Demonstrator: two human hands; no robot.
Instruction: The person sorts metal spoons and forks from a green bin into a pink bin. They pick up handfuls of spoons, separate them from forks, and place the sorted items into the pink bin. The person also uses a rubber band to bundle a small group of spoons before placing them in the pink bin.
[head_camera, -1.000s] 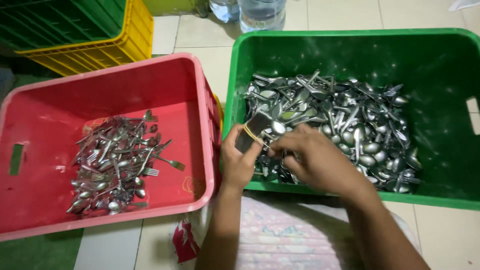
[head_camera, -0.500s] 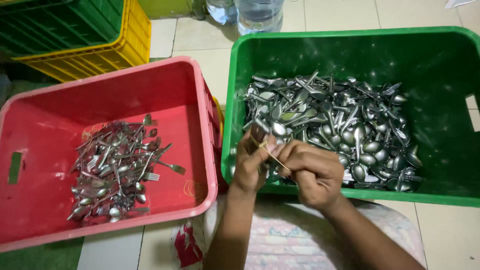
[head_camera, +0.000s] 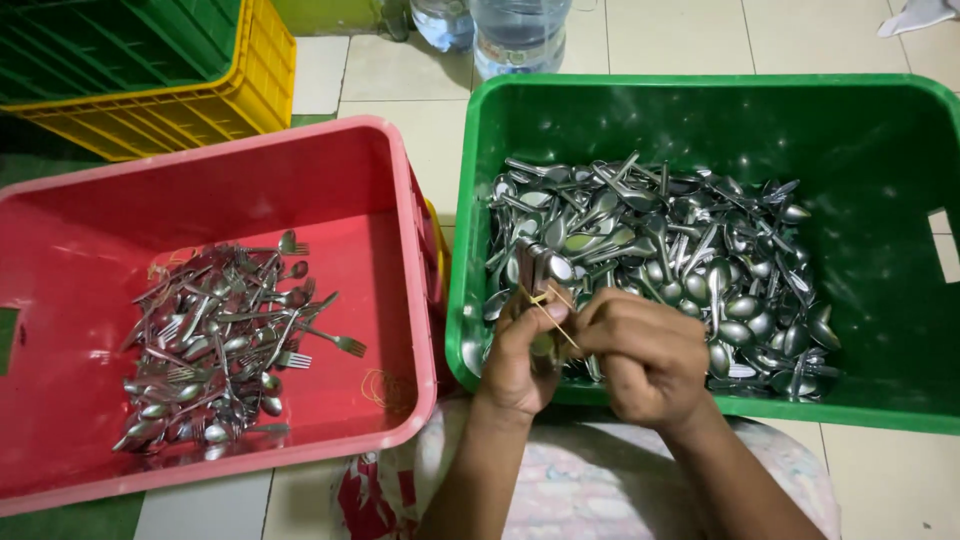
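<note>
Hands at near rim of green crate (head_camera: 900, 100). Left hand (head_camera: 520, 360) grip closed on spoon bundle (head_camera: 545, 285), held upright; right hand (head_camera: 645, 355) pinches rubber band (head_camera: 548, 312) taut across it, binding. Bound cutlery (head_camera: 215, 345) apart in red crate (head_camera: 330, 170).

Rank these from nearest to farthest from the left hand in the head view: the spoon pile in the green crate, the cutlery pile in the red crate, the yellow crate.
From the left hand:
1. Spoon pile, in the green crate, just above and right of the hand.
2. Cutlery pile, in the red crate, to the left.
3. Yellow crate, far upper left.
</note>
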